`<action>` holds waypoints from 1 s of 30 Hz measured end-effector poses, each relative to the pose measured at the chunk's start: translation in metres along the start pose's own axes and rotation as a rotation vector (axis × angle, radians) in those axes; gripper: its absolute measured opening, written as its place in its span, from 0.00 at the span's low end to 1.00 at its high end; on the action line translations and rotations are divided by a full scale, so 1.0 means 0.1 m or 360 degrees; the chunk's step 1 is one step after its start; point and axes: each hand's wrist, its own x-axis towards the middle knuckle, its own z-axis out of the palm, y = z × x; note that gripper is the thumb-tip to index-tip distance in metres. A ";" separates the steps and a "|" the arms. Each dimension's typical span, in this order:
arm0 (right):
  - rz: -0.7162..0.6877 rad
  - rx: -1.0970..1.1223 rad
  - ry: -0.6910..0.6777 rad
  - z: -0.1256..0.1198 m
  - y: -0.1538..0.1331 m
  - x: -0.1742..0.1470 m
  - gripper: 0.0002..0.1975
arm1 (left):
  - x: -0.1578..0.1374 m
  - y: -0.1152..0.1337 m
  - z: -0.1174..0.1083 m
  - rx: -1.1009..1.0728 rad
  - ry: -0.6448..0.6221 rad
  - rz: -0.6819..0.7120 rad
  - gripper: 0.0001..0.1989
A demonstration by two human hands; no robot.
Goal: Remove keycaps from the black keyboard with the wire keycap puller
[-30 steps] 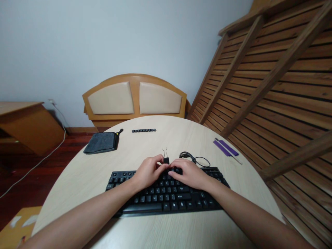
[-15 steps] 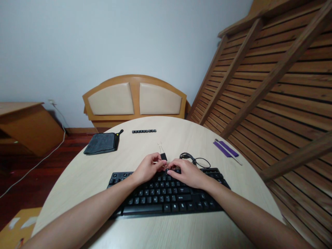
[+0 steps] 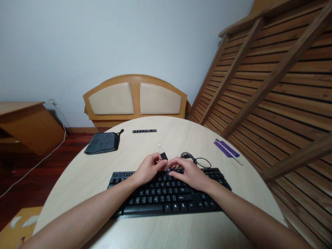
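A black computer keyboard lies across the table in front of me. Over its top rows, my left hand is closed on a wire keycap puller, its black handle between thumb and fingers and its two thin wires pointing up and away. Beside it, my right hand has thumb and forefinger around a small black keycap at the keyboard's upper edge. Part of the top rows is hidden under both hands. Farther back on the table, several loose black keycaps stand in a straight row.
A dark grey folded cloth lies at the table's left. On the right are purple strips with a thin metal tool. The keyboard's coiled cable rests behind it. Wooden slats lean at the right.
My right thumb and forefinger have spread somewhat, and the keycap between them shows more clearly. The puller in my left hand has tilted slightly to the left.
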 end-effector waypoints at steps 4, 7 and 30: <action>-0.0065 -0.0203 -0.0015 -0.01 0.02 0.00 0.08 | 0.00 0.00 0.00 0.0015 0.0001 -0.0004 0.13; -0.0138 -0.0319 0.0019 0.00 0.03 0.00 0.07 | -0.01 0.00 0.00 0.0036 0.0008 0.0002 0.13; -0.0094 -0.0701 0.0328 -0.40 0.17 0.67 0.07 | 0.04 -0.09 0.01 0.0172 0.0132 -0.0039 0.10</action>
